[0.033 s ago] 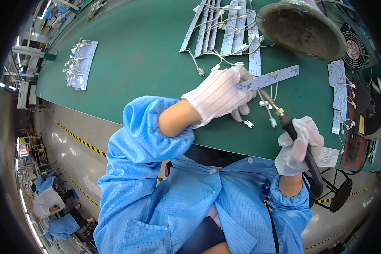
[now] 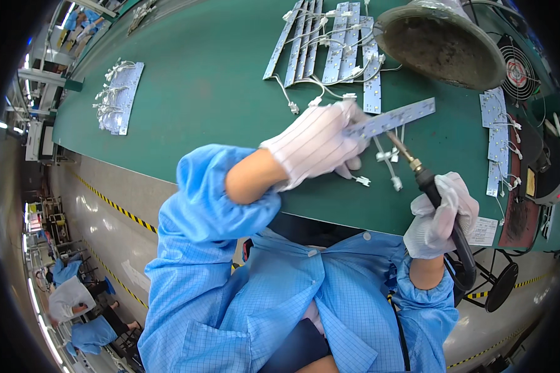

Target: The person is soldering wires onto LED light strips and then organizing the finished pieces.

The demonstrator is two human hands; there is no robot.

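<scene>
My gloved left hand (image 2: 320, 140) grips one end of a white LED strip board (image 2: 401, 117), which slants up to the right above the green bench. White wires with small plugs (image 2: 396, 182) dangle below the board. In my gloved right hand (image 2: 443, 214) is a soldering iron (image 2: 426, 178), held by its black handle. Its metal tip points up and left, close to the board's lower edge; whether it touches cannot be made out. Just beyond the left hand lie several more LED strip boards (image 2: 334, 59) with white wires and connectors across them.
A metal fume hood (image 2: 445, 46) hangs over the back right, beside a round fan (image 2: 518, 71). Finished-looking boards lie in a stack (image 2: 126, 99) at left and a column (image 2: 498, 143) at right. A paper label (image 2: 483, 231) sits at the front edge. Other people (image 2: 74, 304) work far left.
My left hand and the board have shifted slightly left and the board looks blurred. The iron's tip, which was at the board's wire joint, now sits a little to the right along the edge.
</scene>
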